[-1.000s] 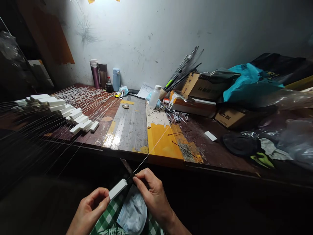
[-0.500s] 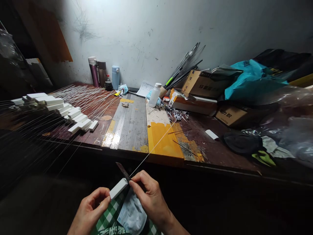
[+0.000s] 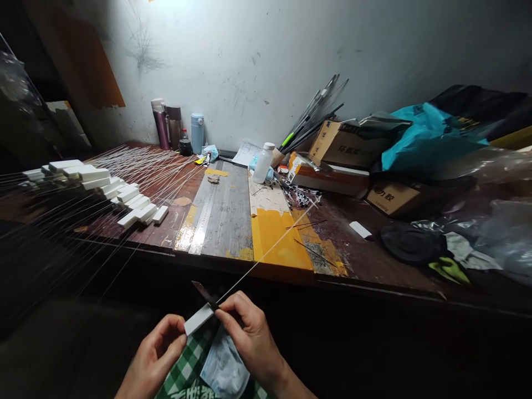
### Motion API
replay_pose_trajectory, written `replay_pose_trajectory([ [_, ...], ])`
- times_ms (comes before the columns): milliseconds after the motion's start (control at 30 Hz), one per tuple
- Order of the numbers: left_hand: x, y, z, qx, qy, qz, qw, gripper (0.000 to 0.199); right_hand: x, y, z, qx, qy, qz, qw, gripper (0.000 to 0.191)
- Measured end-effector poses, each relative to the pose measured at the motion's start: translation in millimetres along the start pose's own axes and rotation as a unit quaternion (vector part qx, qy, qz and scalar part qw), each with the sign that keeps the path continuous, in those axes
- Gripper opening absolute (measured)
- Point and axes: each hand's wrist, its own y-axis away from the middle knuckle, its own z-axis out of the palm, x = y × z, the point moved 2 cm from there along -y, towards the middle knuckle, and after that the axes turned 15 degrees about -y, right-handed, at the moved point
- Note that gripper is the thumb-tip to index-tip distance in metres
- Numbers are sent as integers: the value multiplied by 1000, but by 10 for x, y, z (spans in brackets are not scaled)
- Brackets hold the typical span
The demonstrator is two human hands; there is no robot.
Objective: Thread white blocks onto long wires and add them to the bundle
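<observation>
A white rectangular block (image 3: 198, 320) is pinched at its near end between the thumb and fingers of my left hand (image 3: 160, 352). My right hand (image 3: 249, 332) grips a dark flat blade (image 3: 203, 293) by its lower end, right at the block's far end. The blade crosses that end at an angle, its tip pointing up and left. From there a thin pale rod (image 3: 266, 255) runs up and right over the table edge; my right fingers partly hide where it meets the block. Below my hands, a light blue face mask (image 3: 226, 363) lies against a green checked cloth (image 3: 187, 360).
White blocks (image 3: 137, 202) with long thin rods are piled at the left of the table (image 3: 270, 266). A white bottle (image 3: 263, 163) stands near small black-and-white pieces (image 3: 305, 195). Flasks (image 3: 197, 133) are at the back; cardboard boxes (image 3: 341, 143) and bags sit right.
The blade and the block have shifted slightly left, and the blade lies flatter. The pale rod's far end has swung right. My left hand stays nearly in place.
</observation>
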Motion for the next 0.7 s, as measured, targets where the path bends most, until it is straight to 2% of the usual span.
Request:
replay_pose_trajectory([
  [100, 83, 1, 4, 39, 26, 39, 998, 44, 13, -7, 54, 10, 0, -34, 999, 11],
  [133, 115, -3, 6, 35, 23, 43, 998, 48, 9, -8, 73, 5, -1, -47, 999, 10],
  [233, 200, -25, -4, 7, -7, 25, 1000, 44, -43, 3, 75, -11, -1, -89, 996, 7],
  [333, 222, -55, -72, 49, 13, 3, 999, 42, -128, 18, -75, 24, 1, -104, 994, 5],
  [400, 185, -83, -132, 84, 31, -4, 996, 45, -173, 5, -256, 81, 18, -82, 993, 9],
  [500, 110, -134, -192, 95, 35, -1, 995, 46, -201, -98, -543, 151, 63, -25, 986, 18],
  [600, 118, -161, -185, 106, 36, 25, 993, 42, -207, -328, -715, 149, 112, -3, 983, 25],
  [700, 197, -145, -134, 142, 54, 56, 987, 38, -225, -635, -735, 114, 165, 11, 980, 26],
])
